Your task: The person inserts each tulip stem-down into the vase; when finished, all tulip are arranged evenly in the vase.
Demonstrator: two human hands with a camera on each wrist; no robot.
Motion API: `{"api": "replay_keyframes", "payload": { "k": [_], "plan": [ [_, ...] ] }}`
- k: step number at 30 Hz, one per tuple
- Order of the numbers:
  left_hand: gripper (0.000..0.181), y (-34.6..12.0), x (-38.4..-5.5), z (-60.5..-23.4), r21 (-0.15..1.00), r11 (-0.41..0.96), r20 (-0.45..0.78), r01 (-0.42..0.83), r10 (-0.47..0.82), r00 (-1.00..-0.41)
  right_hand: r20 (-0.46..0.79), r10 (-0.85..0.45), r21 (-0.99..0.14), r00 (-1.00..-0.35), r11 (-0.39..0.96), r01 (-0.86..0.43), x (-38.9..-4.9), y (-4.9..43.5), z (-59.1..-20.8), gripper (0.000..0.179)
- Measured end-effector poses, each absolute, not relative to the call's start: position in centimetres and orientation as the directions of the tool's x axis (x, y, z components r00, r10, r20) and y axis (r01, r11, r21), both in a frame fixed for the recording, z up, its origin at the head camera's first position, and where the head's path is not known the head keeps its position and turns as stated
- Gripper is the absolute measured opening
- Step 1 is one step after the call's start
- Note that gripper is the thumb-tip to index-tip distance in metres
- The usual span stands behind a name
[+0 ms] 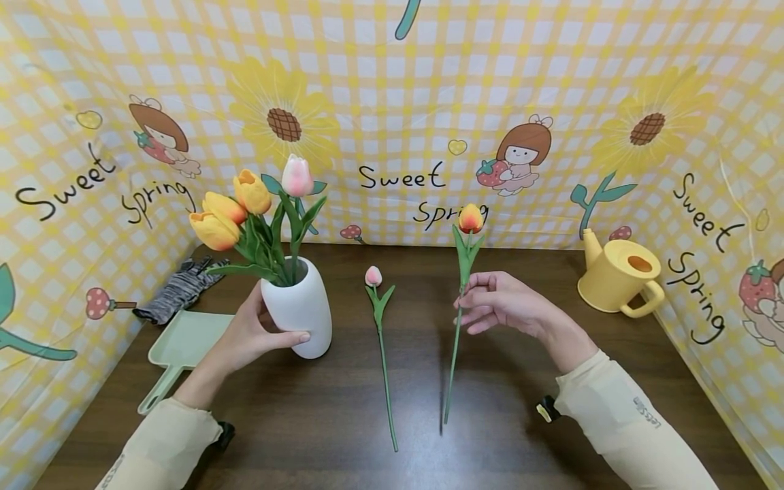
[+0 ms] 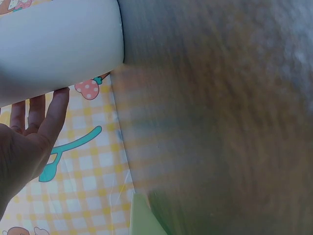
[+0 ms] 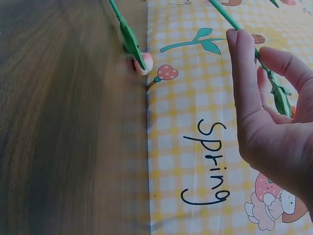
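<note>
A white vase [image 1: 298, 313] stands on the table, slightly tilted, with several yellow-orange tulips [image 1: 216, 221] and a pink-white tulip [image 1: 297, 178] in it. My left hand [image 1: 248, 333] grips the vase's side, thumb across its front; in the left wrist view, fingers [image 2: 55, 115] touch its wall [image 2: 58, 49]. My right hand [image 1: 499, 303] pinches the stem of an orange-red tulip [image 1: 470, 219], held upright above the table. In the right wrist view that stem [image 3: 225, 13] passes between the fingers. Between the hands, another pink-white tulip [image 1: 373, 276] lies on the table.
A green dustpan [image 1: 190, 337] and a grey knitted glove [image 1: 180, 289] lie at the left. The yellow watering can [image 1: 615, 275] stands at the back right. Patterned yellow checked cloth [image 1: 392, 102] walls in the brown table [image 1: 502, 435] at the back and sides.
</note>
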State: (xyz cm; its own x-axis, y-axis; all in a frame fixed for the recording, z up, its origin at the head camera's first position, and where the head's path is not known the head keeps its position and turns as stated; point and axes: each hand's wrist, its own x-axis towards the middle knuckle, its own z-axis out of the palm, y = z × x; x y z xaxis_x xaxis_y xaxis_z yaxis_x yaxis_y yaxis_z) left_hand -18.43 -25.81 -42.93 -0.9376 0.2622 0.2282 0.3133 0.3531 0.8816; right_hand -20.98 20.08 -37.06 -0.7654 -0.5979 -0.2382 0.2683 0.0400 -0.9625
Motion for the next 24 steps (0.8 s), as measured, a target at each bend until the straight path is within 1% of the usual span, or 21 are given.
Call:
{"api": "replay_keyframes", "payload": {
  "k": [16, 20, 24],
  "plan": [
    [0.098, -25.7, -18.5, -43.0, 0.888, 0.342, 0.225, 0.307, 0.26, -0.939, -0.16, -0.635, -0.971, -0.756, -0.036, 0.235, -20.8, 19.7, -36.5, 0.006],
    [0.098, -25.7, -18.5, -43.0, 0.887, 0.343, 0.226, 0.309, 0.26, -0.939, -0.097, -0.624, -0.973, -0.775, -0.106, 0.207, -20.9, 19.4, -36.0, 0.007],
    [0.098, -25.7, -18.5, -43.0, 0.889, 0.339, 0.227, 0.309, 0.26, -0.938, -0.007, -0.61, -0.961, -0.792, -0.215, 0.174, -20.7, 18.6, -35.4, 0.011]
  ]
}}
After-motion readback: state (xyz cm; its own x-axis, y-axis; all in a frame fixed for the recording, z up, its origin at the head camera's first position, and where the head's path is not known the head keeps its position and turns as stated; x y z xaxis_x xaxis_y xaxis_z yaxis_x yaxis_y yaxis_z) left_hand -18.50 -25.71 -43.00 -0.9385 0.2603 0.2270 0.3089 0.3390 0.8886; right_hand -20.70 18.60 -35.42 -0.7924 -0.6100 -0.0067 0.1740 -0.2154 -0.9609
